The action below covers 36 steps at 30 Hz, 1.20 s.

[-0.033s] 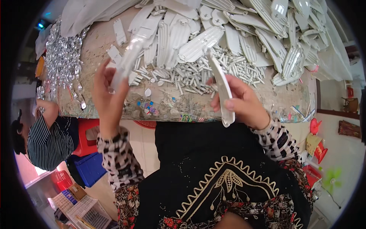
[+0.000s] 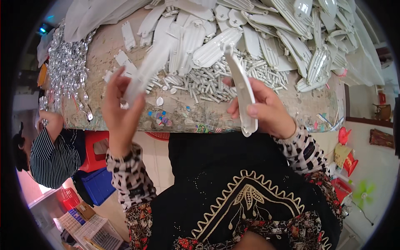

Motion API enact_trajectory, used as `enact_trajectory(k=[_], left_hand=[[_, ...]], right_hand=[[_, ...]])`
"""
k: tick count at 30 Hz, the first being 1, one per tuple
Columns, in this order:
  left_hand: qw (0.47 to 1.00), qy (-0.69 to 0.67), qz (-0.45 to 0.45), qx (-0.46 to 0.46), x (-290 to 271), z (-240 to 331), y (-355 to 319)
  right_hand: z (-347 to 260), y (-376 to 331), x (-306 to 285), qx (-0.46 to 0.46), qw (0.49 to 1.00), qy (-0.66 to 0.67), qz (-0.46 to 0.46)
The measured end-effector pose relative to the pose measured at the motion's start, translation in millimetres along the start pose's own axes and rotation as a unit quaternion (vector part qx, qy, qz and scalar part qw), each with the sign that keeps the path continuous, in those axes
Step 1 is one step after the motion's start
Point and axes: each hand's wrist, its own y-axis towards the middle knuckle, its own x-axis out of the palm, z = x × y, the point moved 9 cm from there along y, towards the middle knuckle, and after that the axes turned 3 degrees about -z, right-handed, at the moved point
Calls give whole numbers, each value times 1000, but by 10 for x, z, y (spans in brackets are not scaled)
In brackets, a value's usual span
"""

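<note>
My left hand is closed on a long, pale translucent plastic piece, blurred by motion and slanting up to the right over the table. My right hand grips a white, elongated plastic shell near its lower end, thumb on the near face. That shell stands roughly upright, its edge turned toward me. Behind it lies a heap of small white plastic tubes. Further back, several similar white shells are piled up. Flat white plates lie beyond my left hand.
Bundled strips of shiny silvery pieces cover the table's left end. Colourful scraps lie near the front edge of the worn table. At left, another person's striped sleeve shows beside a red stool and a blue bin.
My left hand has lowered slightly with the translucent piece, which is more blurred now. The shell in my right hand has tipped a little, its lower end shifting right.
</note>
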Motion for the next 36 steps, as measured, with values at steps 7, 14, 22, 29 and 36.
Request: enact_trajectory(k=[7,14,22,29,36], left_hand=[[942,104,-203,244,615,793,-302],[970,-148,-73,177,521,692,-171],[784,-620,-8,-25,1051,369,103],[667,-731,-118,-83,1318,324,116],[613,-767,-94,-163,1598,372,-134]], right_hand=[[-85,7,-133,30,999,-12,27],[-8,-124,-268,-8,995,67,75],[302,-72,-75,15,985,170,37],[477,-145,85,156,983,95,-33],[-381,-207,254,-262,872,-411,38]])
